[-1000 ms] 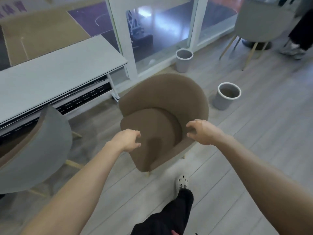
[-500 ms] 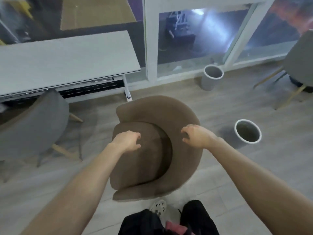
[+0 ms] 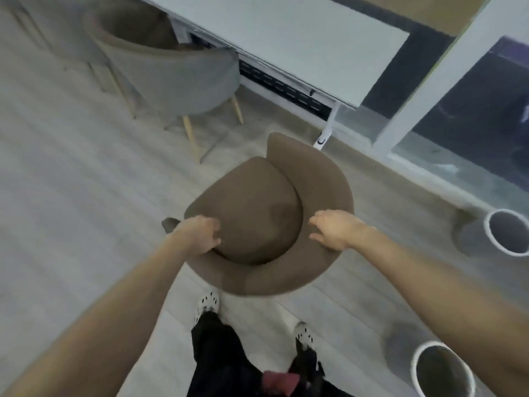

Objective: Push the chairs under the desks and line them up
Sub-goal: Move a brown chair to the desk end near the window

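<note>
A brown upholstered chair [image 3: 266, 207] stands on the floor right in front of me, its curved back toward my legs and its seat facing the white desk [image 3: 309, 44]. My left hand [image 3: 200, 234] grips the left side of the backrest, fingers curled over the rim. My right hand [image 3: 333, 229] holds the right side of the backrest. A grey chair [image 3: 177, 73] with pale wooden legs stands partly under the desk, up and to the left of the brown one.
Two grey waste bins stand on the floor at the right, one [image 3: 506, 233] near the glass wall and one [image 3: 440, 371] close to my right foot. A white window post [image 3: 429, 81] rises beyond the desk's end. Wooden floor stretches away to the left.
The view has swung to the left and the brown chair has turned with both hands on it, so its seat now faces the desk. The bins have shifted to the right edge.
</note>
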A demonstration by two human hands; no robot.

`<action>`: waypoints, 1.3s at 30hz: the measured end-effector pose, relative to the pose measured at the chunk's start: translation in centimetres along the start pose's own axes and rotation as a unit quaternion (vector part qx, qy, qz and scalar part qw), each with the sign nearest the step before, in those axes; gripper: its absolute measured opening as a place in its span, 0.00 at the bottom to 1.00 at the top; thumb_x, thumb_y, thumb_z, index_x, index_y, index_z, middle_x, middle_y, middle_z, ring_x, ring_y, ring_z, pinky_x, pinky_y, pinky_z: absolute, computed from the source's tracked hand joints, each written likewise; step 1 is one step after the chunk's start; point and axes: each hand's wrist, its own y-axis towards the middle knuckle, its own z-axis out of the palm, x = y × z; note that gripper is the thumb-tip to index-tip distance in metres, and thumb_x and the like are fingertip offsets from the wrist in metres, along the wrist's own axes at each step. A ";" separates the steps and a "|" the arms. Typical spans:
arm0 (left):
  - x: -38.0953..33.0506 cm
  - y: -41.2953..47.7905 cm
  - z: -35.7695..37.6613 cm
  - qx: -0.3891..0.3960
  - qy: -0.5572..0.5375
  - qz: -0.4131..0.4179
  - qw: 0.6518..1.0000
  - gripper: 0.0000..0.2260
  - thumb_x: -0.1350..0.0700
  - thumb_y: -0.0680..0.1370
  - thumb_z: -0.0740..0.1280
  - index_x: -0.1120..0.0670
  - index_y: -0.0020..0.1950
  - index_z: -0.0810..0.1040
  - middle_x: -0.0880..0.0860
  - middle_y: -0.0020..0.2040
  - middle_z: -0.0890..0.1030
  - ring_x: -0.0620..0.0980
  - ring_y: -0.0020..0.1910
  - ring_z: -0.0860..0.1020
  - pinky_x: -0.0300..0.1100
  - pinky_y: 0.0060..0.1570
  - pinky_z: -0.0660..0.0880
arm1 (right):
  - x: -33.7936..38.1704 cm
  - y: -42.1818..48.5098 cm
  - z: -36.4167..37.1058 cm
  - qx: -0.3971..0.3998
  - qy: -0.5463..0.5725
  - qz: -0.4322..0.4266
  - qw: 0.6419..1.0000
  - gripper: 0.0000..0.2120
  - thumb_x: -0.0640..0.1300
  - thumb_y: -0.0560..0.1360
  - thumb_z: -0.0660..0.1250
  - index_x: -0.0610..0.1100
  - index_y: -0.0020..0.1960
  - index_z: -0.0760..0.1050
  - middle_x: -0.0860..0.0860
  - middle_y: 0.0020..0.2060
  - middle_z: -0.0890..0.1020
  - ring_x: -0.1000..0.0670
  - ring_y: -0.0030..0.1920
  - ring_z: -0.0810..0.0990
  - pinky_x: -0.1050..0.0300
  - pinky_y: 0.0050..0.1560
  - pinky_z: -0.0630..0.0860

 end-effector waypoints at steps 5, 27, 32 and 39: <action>-7.2 -4.9 6.6 0.053 -0.060 -0.024 0.996 0.24 0.30 0.79 0.64 0.48 0.59 0.78 0.52 0.57 0.83 0.56 0.58 0.80 0.50 0.57 0.77 | -1.8 -1.3 4.0 -0.005 -0.031 -0.094 0.995 0.46 0.86 0.71 0.44 0.50 0.59 0.79 0.49 0.56 0.82 0.45 0.62 0.80 0.42 0.73 0.67; -10.1 -3.4 15.5 -0.056 -0.006 0.060 0.997 0.32 0.45 0.73 0.71 0.34 0.77 0.67 0.41 0.67 0.80 0.51 0.67 0.78 0.57 0.71 0.67 | -0.3 -0.8 11.7 -0.182 -0.041 -0.037 0.982 0.38 0.75 0.55 0.73 0.50 0.54 0.84 0.50 0.48 0.84 0.44 0.57 0.79 0.42 0.78 0.62; -0.1 -3.1 13.0 -0.043 0.078 0.103 0.991 0.31 0.46 0.74 0.71 0.31 0.76 0.69 0.40 0.73 0.77 0.51 0.77 0.70 0.69 0.79 0.51 | 10.9 -2.8 14.2 -0.191 0.026 0.063 0.979 0.39 0.78 0.60 0.69 0.50 0.57 0.80 0.49 0.51 0.82 0.43 0.58 0.77 0.44 0.75 0.62; 8.3 -1.9 8.5 -0.164 -0.034 -0.012 0.986 0.31 0.60 0.76 0.73 0.45 0.78 0.73 0.54 0.83 0.64 0.61 0.82 0.60 0.65 0.78 0.63 | 21.3 -1.9 11.5 -0.165 0.230 0.176 0.943 0.50 0.84 0.73 0.39 0.52 0.73 0.76 0.47 0.68 0.78 0.43 0.76 0.67 0.40 0.82 0.49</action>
